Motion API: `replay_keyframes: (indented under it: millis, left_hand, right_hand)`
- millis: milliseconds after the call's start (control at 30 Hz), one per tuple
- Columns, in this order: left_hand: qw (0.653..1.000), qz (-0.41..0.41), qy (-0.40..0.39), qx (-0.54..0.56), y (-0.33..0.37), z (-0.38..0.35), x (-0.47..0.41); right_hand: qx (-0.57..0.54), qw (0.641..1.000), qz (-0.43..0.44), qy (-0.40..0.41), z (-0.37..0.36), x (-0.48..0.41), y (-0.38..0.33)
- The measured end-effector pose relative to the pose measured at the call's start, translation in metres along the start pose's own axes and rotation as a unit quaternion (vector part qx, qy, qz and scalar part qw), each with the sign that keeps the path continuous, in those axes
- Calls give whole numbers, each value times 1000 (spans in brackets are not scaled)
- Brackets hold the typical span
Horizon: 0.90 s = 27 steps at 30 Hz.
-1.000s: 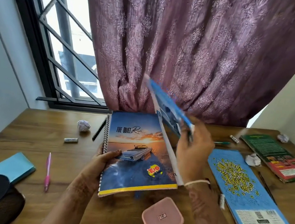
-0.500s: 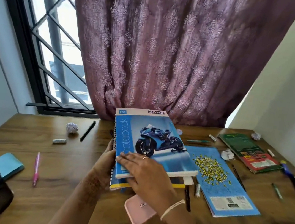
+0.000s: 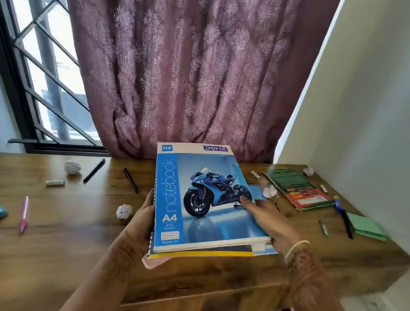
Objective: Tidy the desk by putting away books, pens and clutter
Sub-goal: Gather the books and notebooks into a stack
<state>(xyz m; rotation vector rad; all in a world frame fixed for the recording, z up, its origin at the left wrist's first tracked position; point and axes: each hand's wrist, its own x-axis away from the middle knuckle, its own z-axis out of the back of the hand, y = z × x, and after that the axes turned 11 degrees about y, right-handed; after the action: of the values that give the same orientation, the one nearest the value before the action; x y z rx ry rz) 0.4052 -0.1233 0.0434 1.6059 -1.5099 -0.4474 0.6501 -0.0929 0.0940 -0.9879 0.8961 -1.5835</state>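
Notebook stack [image 3: 203, 181] lies between both hands, long axis pointing away; left hand [image 3: 142, 217] grips spine; right hand [image 3: 268, 221] pinches opposite edge.

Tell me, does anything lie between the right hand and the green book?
Yes. A crumpled paper ball lies on the desk just left of the green book, in the right hand's path. That hand is also holding the notebook.
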Motion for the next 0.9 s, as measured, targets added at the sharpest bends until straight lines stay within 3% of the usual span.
replay_keyframes:
  millis: [167, 367, 500, 600, 733, 833, 900]
  left_hand:
    - [998, 56, -20, 17, -27, -10, 11]
    - [991, 112, -55, -50, -42, -26, 12]
    - [986, 54, 26, -158, -47, -30, 6]
    - [985, 36, 37, -163, -53, -30, -2]
    - [989, 36, 39, -139, -57, -20, -21]
    - [989, 36, 46, -133, -58, -17, -32]
    - [990, 49, 44, -121, -59, -17, -41]
  right_hand:
    - [-126, 992, -2, 4, 19, 13, 34]
    - [-153, 988, -9, 5, 36, 16, 59]
    - [-142, 990, 7, 13, 37, 10, 70]
    - [-132, 991, -13, 3, 37, 2, 75]
    - [-66, 997, -23, 15, 38, -18, 81]
    - [54, 989, -34, 130, 42, -45, 104]
    - [165, 965, -56, 198, 44, -65, 126]
